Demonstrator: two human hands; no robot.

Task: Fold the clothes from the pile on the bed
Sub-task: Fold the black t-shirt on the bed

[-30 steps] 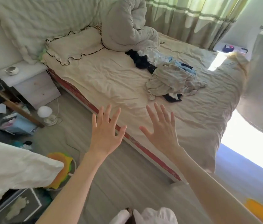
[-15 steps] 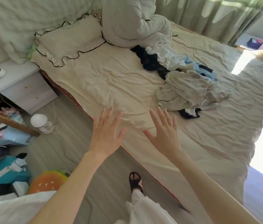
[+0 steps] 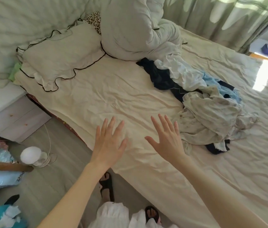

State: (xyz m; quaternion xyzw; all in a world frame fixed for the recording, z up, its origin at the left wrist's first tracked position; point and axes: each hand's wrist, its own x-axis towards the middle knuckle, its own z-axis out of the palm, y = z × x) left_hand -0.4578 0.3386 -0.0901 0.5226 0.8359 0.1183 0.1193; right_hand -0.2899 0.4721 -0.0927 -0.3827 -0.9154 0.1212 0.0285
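Observation:
A pile of clothes [image 3: 204,109] lies crumpled on the cream sheet of the bed [image 3: 105,96], right of centre: a beige garment in front, white, light blue and dark navy pieces behind it. Both my hands are stretched out over the near edge of the bed with fingers spread and backs up, holding nothing. My left hand [image 3: 110,142] is above bare sheet. My right hand [image 3: 167,139] hovers just left of the beige garment, close to its edge but apart from it.
A frilled pillow [image 3: 60,55] and a bunched grey duvet [image 3: 134,27] fill the head of the bed. A white nightstand [image 3: 6,109] stands at the left, with a small round lamp [image 3: 31,156] and clutter on the floor. Curtains hang behind the bed.
I have stepped closer to the bed. Both open hands have moved forward from over the floor and bed edge to over the sheet, nearer the pile.

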